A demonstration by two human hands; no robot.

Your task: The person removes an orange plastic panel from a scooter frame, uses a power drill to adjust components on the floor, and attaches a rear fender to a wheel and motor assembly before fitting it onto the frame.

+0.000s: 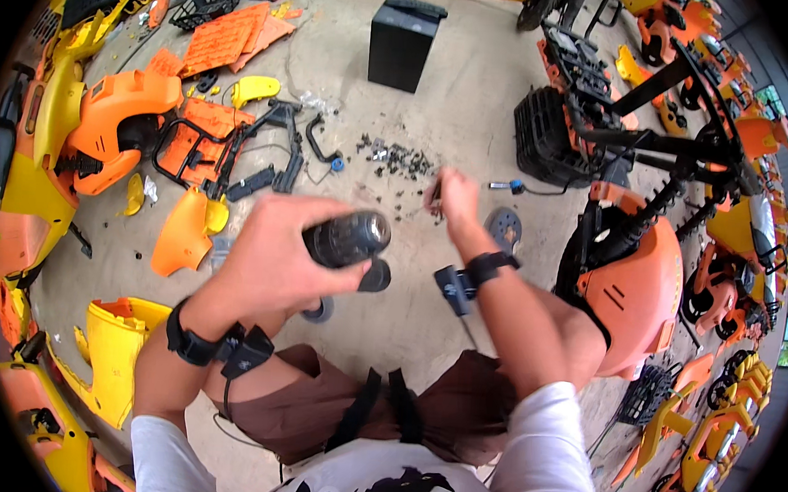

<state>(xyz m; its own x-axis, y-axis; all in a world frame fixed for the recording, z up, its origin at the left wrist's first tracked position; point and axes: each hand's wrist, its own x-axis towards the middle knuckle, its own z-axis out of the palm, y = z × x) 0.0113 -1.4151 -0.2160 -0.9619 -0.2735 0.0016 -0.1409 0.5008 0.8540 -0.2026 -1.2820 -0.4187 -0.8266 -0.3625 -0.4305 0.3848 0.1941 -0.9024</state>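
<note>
My left hand point(277, 248) is wrapped round a dark cordless drill point(351, 238), held above the floor in front of my lap. Its rounded end shows to the right of the fingers, while the hand hides most of the rest. My right hand point(456, 197) reaches forward with its fingers curled closed. Something small and dark seems to be at its fingertips, too blurred to name. Just beyond and to the left of that hand, a scatter of small dark fasteners point(399, 160) lies on the concrete floor.
A tall black box point(404, 44) stands ahead. Orange panels point(231, 39) and a black frame piece point(287, 145) lie to the left. On the right are a black basket point(545, 133) and a stripped scooter with an orange fairing point(631, 279). A yellow panel point(122, 347) is near my left elbow.
</note>
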